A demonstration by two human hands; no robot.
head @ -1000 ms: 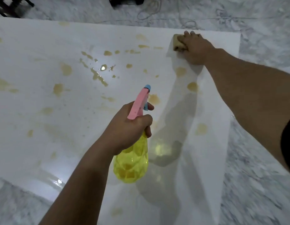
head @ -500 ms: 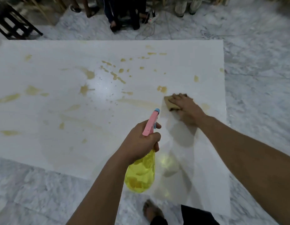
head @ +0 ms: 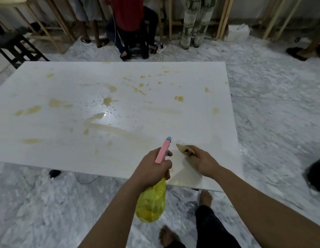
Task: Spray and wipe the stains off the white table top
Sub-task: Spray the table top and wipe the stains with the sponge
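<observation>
The white table top (head: 66,154) carries many yellowish stains (head: 107,101) and a long smeared streak across its middle, with wet droplets around a glare spot. My left hand (head: 152,170) grips a spray bottle (head: 152,201) with a yellow body and pink trigger head, its blue nozzle pointing away over the near edge. My right hand (head: 200,161) holds a tan sponge (head: 184,149) near the table's near right corner; the sponge tip sticks out to the left, slightly lifted.
Marble floor surrounds the table. My bare feet (head: 205,196) stand at the near edge. Several people's legs (head: 130,24) and wooden frames stand beyond the far edge. A dark chair (head: 16,47) sits at far left. A cable lies under the table's near side.
My right hand has dragged the sponge from the far right corner back to the near right edge. The view has pulled back and up. My left hand keeps holding the bottle.
</observation>
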